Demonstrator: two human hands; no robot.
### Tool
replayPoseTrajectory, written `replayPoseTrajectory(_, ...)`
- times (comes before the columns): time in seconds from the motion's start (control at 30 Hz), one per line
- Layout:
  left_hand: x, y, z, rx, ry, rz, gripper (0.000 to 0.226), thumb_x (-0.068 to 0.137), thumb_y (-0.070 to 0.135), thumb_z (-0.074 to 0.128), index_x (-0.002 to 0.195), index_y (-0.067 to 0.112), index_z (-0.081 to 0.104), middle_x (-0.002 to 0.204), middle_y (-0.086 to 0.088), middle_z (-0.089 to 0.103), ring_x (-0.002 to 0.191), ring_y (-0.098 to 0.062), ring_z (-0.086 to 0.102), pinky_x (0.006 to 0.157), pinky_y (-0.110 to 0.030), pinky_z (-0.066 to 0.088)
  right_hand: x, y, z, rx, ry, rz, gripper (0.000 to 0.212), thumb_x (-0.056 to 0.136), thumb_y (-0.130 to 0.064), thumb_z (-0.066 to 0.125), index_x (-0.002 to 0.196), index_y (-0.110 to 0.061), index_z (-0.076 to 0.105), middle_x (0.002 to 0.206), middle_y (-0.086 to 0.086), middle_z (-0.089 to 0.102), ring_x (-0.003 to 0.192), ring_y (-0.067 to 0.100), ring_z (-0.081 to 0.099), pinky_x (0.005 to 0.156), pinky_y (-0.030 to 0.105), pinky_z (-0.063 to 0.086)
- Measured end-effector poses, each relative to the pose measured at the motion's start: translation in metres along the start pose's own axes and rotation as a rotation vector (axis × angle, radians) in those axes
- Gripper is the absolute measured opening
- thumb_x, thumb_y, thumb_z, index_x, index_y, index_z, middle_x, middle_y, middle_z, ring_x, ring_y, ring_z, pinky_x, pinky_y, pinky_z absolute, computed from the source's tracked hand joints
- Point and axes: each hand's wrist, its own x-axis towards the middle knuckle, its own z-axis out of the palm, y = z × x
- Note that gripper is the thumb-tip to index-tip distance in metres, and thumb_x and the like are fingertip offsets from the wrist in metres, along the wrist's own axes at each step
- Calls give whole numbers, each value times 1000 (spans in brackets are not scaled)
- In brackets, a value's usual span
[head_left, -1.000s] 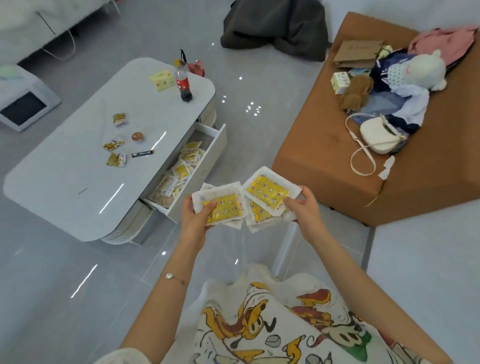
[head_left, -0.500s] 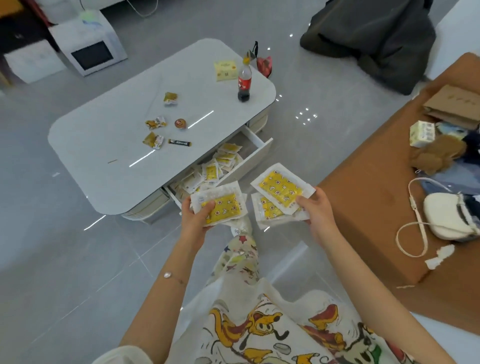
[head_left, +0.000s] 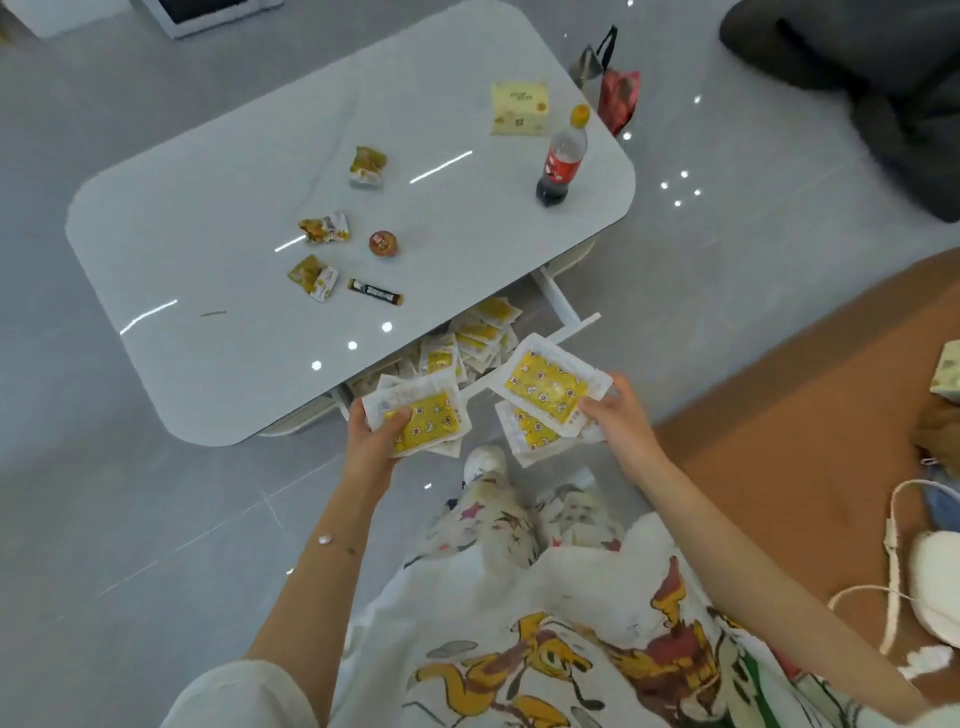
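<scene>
My left hand (head_left: 371, 441) grips a small stack of white packets with yellow printed centres (head_left: 426, 421), thumb on top. My right hand (head_left: 618, 421) pinches another stack of the same yellow packets (head_left: 545, 387), fanned out, with more showing beneath. Both stacks hover just in front of the open drawer (head_left: 571, 325) of a white coffee table (head_left: 208, 312). The drawer holds several more yellow packets (head_left: 478, 338).
On the table top lie three crumpled snack wrappers (head_left: 322, 228), a small round item (head_left: 383, 243), a dark stick sachet (head_left: 375, 292), a cola bottle (head_left: 561, 161) and a yellow tissue pack (head_left: 519, 108). A brown sofa (head_left: 779, 415) with a white bag (head_left: 935, 587) is right. Dark cloth (head_left: 857, 52) lies beyond.
The camera has moved closer to the table and tilted down. Both hands keep their packet stacks, now directly over the drawer's front edge. My feet have come into view.
</scene>
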Motion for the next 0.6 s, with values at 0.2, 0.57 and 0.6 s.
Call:
replayPoseTrajectory(0.2,128,-54,-10,-122,149,-169,46,88,2,63,130,11,47,120,-18,60,93,-27,66,60,-33,57,147,29,55,-177,-45,75,30,89,2,55,109,-18,47,101,4,61,87,14,63,68,25,50)
replayPoseTrajectory(0.57,351,-180,26,23,386,-122,34,84,10,69,107,24,49,98,5,59,88,-13,61,78,-30,55,422,120,157,-277,-47,21,38,83,8,50,116,-10,55,100,5,60,90,19,57,65,23,46)
replayPoseTrajectory(0.6,357,-182,30,55,416,-112,35,83,12,70,110,22,50,100,5,59,90,-14,60,81,-31,54,428,123,160,-290,-57,15,36,83,9,49,112,-13,55,97,3,60,90,18,57,67,24,47)
